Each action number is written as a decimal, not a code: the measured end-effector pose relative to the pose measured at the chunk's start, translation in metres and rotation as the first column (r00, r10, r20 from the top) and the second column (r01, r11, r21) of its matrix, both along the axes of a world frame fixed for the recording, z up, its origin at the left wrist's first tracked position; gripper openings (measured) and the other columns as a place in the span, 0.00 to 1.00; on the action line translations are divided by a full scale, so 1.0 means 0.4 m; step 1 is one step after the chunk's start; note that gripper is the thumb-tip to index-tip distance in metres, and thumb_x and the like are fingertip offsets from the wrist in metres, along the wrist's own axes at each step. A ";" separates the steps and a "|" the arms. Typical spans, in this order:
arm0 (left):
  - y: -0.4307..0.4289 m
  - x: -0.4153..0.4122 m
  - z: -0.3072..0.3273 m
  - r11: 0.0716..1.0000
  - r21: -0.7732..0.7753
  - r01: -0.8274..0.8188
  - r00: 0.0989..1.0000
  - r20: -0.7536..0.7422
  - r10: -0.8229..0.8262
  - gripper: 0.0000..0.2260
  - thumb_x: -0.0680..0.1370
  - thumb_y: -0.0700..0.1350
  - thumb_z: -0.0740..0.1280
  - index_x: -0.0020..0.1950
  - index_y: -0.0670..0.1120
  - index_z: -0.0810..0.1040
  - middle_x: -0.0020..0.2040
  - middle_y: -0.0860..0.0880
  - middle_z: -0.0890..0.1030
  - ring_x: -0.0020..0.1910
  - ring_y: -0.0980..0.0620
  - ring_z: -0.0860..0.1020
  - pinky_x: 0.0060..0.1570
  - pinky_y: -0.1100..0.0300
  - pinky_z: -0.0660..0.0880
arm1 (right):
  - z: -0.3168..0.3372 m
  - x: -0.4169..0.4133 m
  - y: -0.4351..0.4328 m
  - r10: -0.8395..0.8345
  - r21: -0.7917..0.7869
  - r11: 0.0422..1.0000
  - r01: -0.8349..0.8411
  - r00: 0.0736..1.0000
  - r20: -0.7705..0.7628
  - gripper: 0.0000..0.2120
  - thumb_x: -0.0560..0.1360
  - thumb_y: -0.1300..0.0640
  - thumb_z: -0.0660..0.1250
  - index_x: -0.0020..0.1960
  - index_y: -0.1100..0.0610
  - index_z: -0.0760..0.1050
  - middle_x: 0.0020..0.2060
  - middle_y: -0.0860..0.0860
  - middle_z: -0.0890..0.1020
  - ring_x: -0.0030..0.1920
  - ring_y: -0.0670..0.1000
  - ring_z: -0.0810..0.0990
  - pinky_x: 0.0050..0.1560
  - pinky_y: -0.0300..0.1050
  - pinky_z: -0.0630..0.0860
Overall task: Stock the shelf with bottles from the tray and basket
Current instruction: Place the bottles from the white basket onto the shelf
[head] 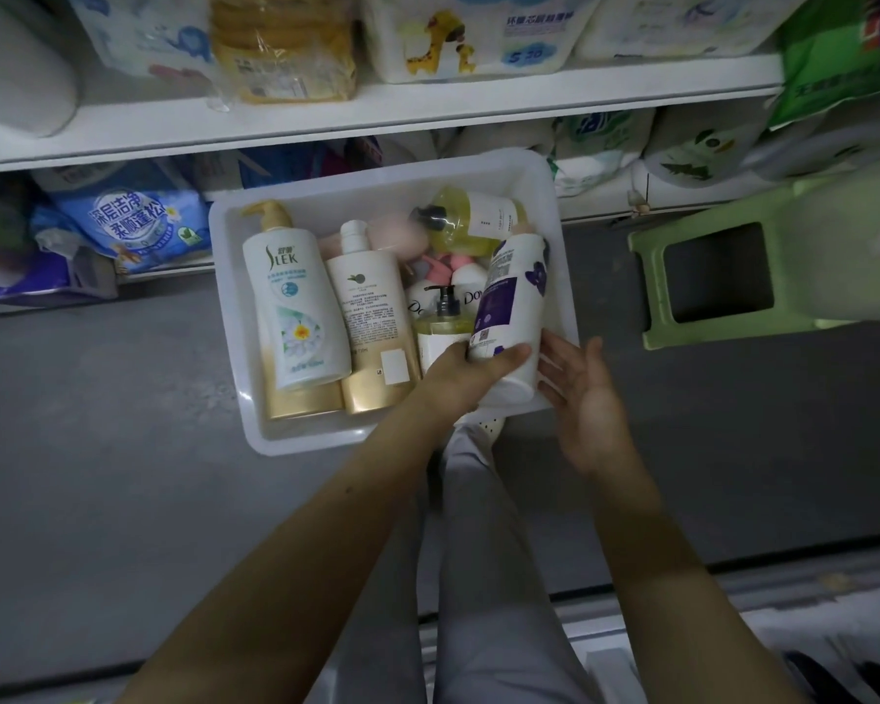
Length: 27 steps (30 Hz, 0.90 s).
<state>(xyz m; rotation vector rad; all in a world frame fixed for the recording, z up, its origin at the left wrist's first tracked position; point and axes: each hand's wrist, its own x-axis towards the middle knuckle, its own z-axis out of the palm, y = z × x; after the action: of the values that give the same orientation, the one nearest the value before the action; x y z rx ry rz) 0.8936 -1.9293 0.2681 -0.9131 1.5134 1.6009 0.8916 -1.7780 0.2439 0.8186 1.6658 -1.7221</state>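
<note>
Bottles, seven countable, all in one white tray [301, 435] on the floor [97, 424] in front of the shelf [377, 110]: 1 SLEK pump bottle [296, 297], 1 white-gold bottle [372, 307], 1 yellow bottle [471, 218] lying at the back, 1 clear pump bottle [440, 330], 2 Dove bottles [471, 296], 1 white-purple bottle [511, 292]. Pink items [402, 238] behind are too blurred to count. Left hand [471, 370] grips the white-purple bottle at its base, thumb across it. Right hand [585, 398] is spread loose just beside that base, holding nothing. 1 green stool [651, 276] stands right of the tray.
</note>
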 end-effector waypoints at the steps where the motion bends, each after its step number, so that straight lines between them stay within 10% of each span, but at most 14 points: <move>1: -0.002 0.004 -0.001 1.000 0.017 -0.015 1.000 0.016 0.014 0.25 0.74 0.59 0.70 0.66 0.48 0.73 0.57 0.49 0.80 0.57 0.48 0.78 0.52 0.56 0.75 | 0.001 0.002 0.002 0.006 -0.001 1.000 -0.006 1.000 -0.008 0.28 0.83 0.41 0.42 0.65 0.51 0.75 0.63 0.50 0.79 0.65 0.50 0.74 0.68 0.47 0.66; 7: -0.053 0.054 0.004 0.980 0.155 -0.122 0.989 0.101 0.107 0.24 0.68 0.64 0.73 0.57 0.52 0.76 0.56 0.47 0.80 0.56 0.47 0.80 0.59 0.49 0.77 | 0.001 -0.017 -0.015 -0.060 -0.015 0.998 0.060 0.998 -0.017 0.14 0.80 0.48 0.61 0.62 0.51 0.76 0.54 0.50 0.82 0.59 0.50 0.79 0.59 0.44 0.73; 11: -0.091 0.082 0.055 0.959 0.243 -0.144 0.989 0.079 0.128 0.35 0.62 0.64 0.75 0.64 0.49 0.75 0.58 0.44 0.81 0.56 0.45 0.81 0.55 0.50 0.79 | 0.028 -0.034 -0.029 -0.078 -0.116 0.990 0.080 0.997 0.018 0.24 0.76 0.48 0.67 0.69 0.54 0.71 0.63 0.55 0.79 0.64 0.54 0.77 0.66 0.52 0.72; 18: -0.148 0.082 0.280 0.913 0.400 -0.079 0.992 -0.059 0.112 0.24 0.68 0.56 0.69 0.60 0.46 0.75 0.48 0.44 0.85 0.49 0.47 0.84 0.50 0.52 0.80 | 0.241 -0.058 -0.073 -0.046 -0.440 0.898 0.012 0.997 -0.066 0.39 0.67 0.39 0.75 0.71 0.56 0.71 0.67 0.58 0.75 0.70 0.59 0.71 0.72 0.60 0.63; 27: -0.165 0.044 0.536 0.954 0.141 0.265 0.907 -0.372 -0.197 0.20 0.76 0.57 0.67 0.63 0.48 0.75 0.51 0.49 0.84 0.51 0.52 0.83 0.54 0.57 0.79 | 0.525 -0.048 -0.070 -0.169 -0.359 0.933 0.038 0.924 -0.343 0.25 0.71 0.55 0.70 0.67 0.60 0.73 0.59 0.58 0.82 0.61 0.58 0.80 0.59 0.51 0.78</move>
<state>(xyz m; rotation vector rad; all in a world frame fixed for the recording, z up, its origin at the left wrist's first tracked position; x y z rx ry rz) 0.9111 -1.9953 0.4826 -0.3314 1.6051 1.7573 0.8724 -1.8061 0.4540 0.4410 1.4923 -2.2750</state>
